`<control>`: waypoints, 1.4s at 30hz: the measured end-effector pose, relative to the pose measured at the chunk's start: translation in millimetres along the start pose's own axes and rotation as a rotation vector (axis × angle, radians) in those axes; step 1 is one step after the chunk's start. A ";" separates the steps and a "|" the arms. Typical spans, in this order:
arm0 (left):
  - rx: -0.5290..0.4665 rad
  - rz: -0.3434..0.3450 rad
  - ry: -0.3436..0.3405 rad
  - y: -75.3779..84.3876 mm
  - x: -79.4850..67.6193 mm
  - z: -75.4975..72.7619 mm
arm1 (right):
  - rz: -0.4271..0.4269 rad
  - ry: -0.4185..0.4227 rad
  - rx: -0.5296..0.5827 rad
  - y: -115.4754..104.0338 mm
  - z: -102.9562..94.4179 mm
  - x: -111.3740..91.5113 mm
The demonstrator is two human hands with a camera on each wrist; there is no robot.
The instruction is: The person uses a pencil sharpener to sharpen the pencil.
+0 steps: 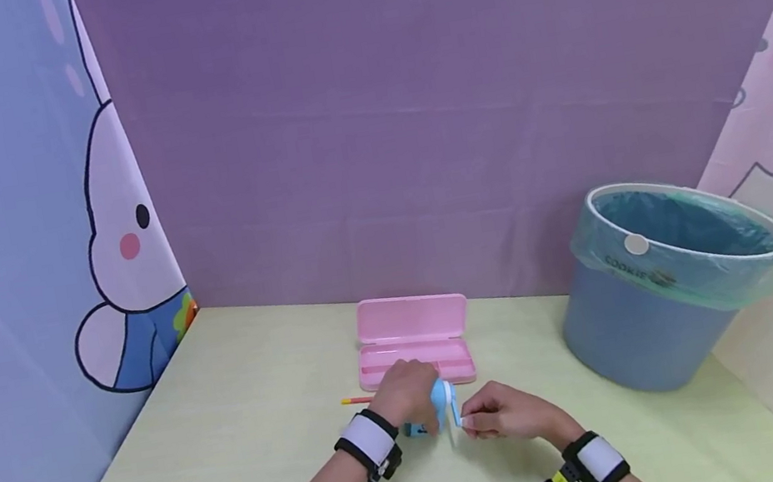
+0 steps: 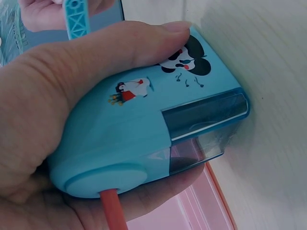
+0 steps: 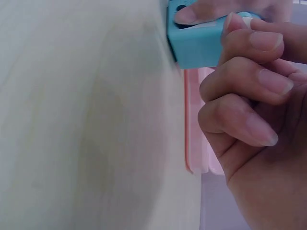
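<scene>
A light-blue crank pencil sharpener (image 2: pixel 139 129) with cartoon prints and a clear shavings drawer is gripped by my left hand (image 1: pixel 406 394), thumb across its printed face. A red pencil (image 2: pixel 113 211) sticks out of the sharpener's front hole; its yellow-tipped end shows left of the wrist in the head view. On the opposite side, my right hand (image 1: pixel 501 412) pinches the end of the blue crank handle (image 1: pixel 454 409) between thumb and forefinger. The other fingers of that hand are curled in the right wrist view, and they hide most of the crank there.
Just behind the hands, an open pink pencil case (image 1: pixel 410 320) lies on the pale table (image 1: pixel 270 462). A blue trash bin (image 1: pixel 643 327) with a green-tinted liner stands at the right. Purple cloth (image 1: pixel 413 119) hangs along the back edge.
</scene>
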State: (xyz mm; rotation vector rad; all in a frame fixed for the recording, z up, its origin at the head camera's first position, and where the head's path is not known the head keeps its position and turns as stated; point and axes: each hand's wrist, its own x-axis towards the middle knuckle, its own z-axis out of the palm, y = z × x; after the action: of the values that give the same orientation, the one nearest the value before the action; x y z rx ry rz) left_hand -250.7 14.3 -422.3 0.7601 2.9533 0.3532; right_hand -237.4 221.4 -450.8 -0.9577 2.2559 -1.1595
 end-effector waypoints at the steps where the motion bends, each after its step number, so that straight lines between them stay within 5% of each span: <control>1: -0.005 -0.003 -0.002 -0.1 0.1 0.0 | 0.001 0.000 0.005 -1.5 -0.9 -0.2; 12: -0.012 0.002 0.012 -1.1 0.3 2.6 | 0.003 -0.011 0.031 -7.9 -5.1 -1.0; 42: -0.056 -0.020 0.021 -1.3 1.0 3.5 | -0.041 0.182 -0.042 -15.1 -19.5 3.5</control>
State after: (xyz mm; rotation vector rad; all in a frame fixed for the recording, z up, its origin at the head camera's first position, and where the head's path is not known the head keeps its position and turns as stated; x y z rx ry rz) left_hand -251.8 14.4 -426.0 0.7236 2.9547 0.4424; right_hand -246.4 223.0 -427.6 -0.9533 2.4218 -1.2685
